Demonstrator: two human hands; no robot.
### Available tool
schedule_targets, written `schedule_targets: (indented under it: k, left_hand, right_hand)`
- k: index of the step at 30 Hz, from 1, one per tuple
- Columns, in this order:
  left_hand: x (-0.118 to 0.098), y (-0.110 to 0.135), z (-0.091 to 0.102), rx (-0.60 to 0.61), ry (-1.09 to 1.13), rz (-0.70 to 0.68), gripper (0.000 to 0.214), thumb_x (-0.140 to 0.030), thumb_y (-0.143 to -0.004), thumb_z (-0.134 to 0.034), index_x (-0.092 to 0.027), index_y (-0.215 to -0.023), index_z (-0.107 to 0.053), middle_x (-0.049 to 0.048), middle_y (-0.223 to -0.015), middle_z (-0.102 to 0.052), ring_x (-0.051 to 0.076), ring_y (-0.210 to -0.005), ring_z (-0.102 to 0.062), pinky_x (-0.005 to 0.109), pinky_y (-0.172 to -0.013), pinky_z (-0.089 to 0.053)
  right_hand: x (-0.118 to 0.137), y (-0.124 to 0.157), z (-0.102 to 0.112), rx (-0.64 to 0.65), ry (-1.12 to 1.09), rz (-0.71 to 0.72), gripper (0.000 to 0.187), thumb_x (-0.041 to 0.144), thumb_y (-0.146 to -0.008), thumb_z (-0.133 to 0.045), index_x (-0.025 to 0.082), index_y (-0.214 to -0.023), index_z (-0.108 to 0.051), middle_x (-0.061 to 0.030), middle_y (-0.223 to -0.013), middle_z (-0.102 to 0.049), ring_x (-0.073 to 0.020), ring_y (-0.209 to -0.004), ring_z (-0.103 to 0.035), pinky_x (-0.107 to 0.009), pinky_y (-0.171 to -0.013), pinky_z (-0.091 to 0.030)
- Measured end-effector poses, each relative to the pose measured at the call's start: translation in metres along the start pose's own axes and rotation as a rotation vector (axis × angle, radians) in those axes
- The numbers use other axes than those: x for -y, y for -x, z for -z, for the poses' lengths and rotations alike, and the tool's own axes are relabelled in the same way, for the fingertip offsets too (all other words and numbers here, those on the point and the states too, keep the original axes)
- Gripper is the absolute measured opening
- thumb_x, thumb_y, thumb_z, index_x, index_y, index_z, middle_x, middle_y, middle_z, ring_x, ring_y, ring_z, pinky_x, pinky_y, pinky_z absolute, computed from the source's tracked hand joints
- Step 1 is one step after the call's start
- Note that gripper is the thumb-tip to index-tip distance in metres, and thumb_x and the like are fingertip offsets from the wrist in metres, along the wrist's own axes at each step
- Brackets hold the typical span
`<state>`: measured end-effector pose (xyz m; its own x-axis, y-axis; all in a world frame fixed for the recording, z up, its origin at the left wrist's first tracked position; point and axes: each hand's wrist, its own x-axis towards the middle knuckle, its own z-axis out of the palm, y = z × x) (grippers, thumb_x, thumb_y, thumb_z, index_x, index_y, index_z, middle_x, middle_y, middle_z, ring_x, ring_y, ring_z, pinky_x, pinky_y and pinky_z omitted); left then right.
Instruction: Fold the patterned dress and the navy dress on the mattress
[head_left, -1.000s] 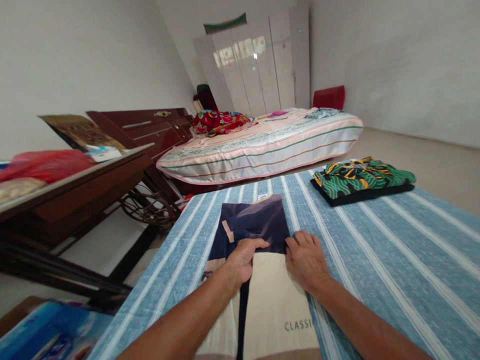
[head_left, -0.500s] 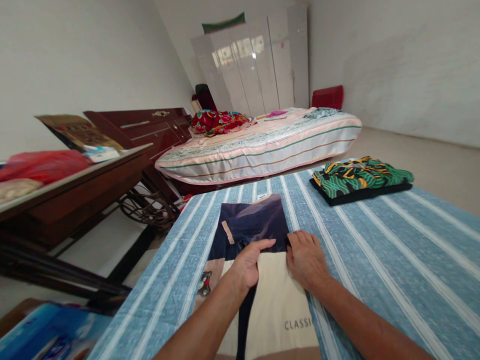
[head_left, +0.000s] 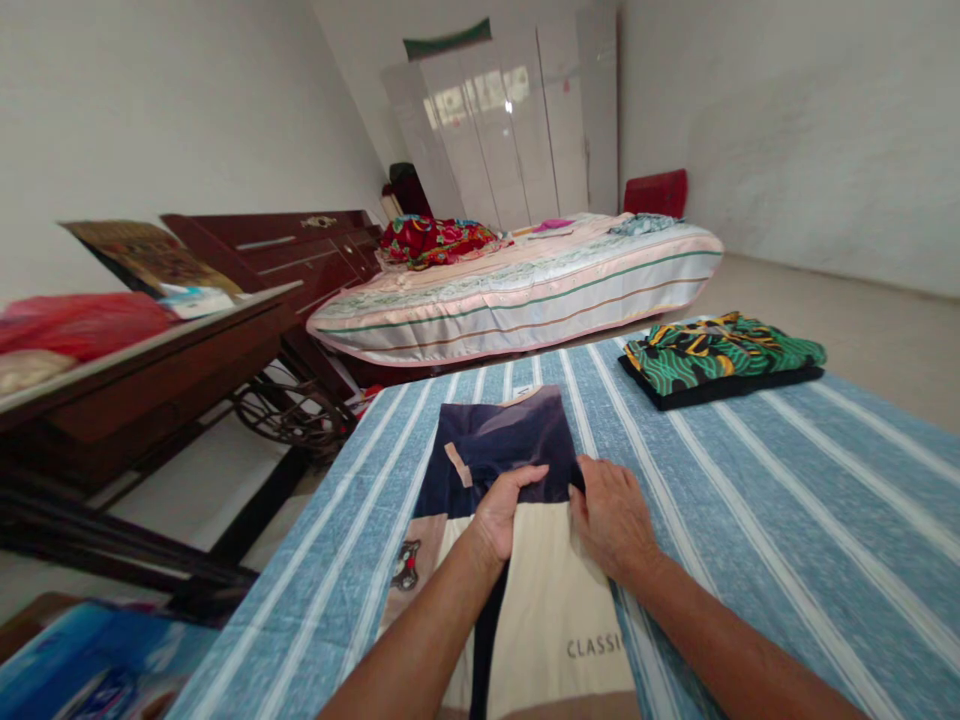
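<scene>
A colour-block garment [head_left: 559, 590] in navy, cream and brownish pink lies lengthwise before me. It has "CLASSIC" lettering, a small bear print at the left and a pink tab on the navy part; whether it is a top or trousers I cannot tell. My left hand [head_left: 499, 515] grips it near the middle, thumb stretched over the navy cloth and the other fingers hidden beneath the fabric. At the garment's right edge, by the navy-cream seam, my right hand [head_left: 615, 515] pinches the cloth with bent fingers.
The garment rests on a blue striped cloth surface [head_left: 765, 520]. Folded green-patterned clothing [head_left: 727, 355] sits on it at the right. Beyond stands a bed [head_left: 525, 310]; to the left is a wooden table [head_left: 180, 355] bearing a red plastic bag [head_left: 90, 325].
My hands keep their hold in nearly the same place. The left hand has shifted very slightly up and left, and the right fingers have moved a little at the garment's edge.
</scene>
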<state>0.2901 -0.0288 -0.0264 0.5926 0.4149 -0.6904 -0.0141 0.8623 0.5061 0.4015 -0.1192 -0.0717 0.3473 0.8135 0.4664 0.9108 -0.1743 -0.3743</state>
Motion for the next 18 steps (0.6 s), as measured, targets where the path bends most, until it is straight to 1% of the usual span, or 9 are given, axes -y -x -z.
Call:
schedule_targets:
  k: [4, 12, 18]
  left_hand:
    - [-0.0038, -0.0061, 0.0028, 0.003, 0.033, 0.011, 0.028, -0.022, -0.078, -0.052, -0.005, -0.096, -0.064, 0.0116, -0.070, -0.072, 0.025, -0.061, -0.068, 0.037, -0.067, -0.053]
    - [-0.0050, -0.0028, 0.0021, -0.003, 0.024, -0.013, 0.035, -0.031, -0.083, -0.048, -0.004, -0.100, -0.064, 0.0132, -0.072, -0.072, 0.026, -0.062, -0.068, 0.039, -0.068, -0.053]
    - [-0.0033, -0.0078, 0.0056, 0.067, 0.084, -0.041, 0.037, -0.033, -0.084, -0.046, -0.004, -0.100, -0.064, 0.0137, -0.073, -0.072, 0.026, -0.062, -0.068, 0.038, -0.067, -0.053]
  right_hand:
    - [-0.0007, 0.0006, -0.0011, -0.013, 0.002, 0.014, 0.031, 0.020, -0.086, -0.043, 0.008, -0.113, -0.053, -0.0139, -0.103, -0.061, -0.0260, -0.097, -0.051, -0.040, -0.088, -0.034]
    - [0.0001, 0.0006, 0.0005, -0.015, -0.015, 0.026, 0.029, 0.022, -0.086, -0.044, 0.012, -0.111, -0.054, -0.0120, -0.099, -0.062, -0.0256, -0.096, -0.052, -0.040, -0.088, -0.034]
    - [-0.0011, 0.0004, -0.0009, -0.017, -0.022, 0.018, 0.031, 0.026, -0.088, -0.043, 0.009, -0.111, -0.054, -0.0140, -0.099, -0.062, -0.0268, -0.096, -0.052, -0.041, -0.087, -0.034]
